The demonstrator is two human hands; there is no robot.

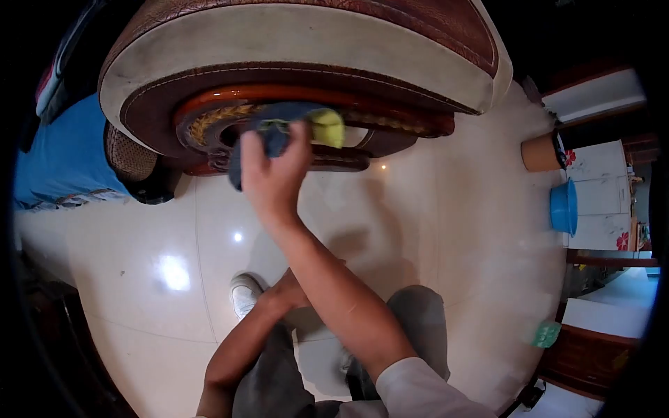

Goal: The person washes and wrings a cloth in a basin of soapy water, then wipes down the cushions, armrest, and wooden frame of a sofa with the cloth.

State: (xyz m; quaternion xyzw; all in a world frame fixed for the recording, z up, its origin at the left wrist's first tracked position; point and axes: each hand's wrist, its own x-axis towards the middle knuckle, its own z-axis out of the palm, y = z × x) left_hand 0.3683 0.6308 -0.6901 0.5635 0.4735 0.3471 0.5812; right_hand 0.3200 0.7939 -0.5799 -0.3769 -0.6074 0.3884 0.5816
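Note:
My right hand [275, 171] holds a dark grey and yellow-green cloth [326, 128] against the carved, glossy wooden trim [230, 94] on the end of a brown and cream leather sofa [300, 43]. Its fingers are closed round the bunched cloth. Lower down, my left hand [298, 289] is near my knees, partly behind my right forearm, and its fingers are hidden.
Blue fabric [66, 157] lies beside a woven brown surface at the left. Under me is a shiny tiled floor [153, 306]. At the right stand a brown bin [541, 153], a blue basin [563, 207] and a white cabinet [599, 198], with a green plastic item [546, 334] below.

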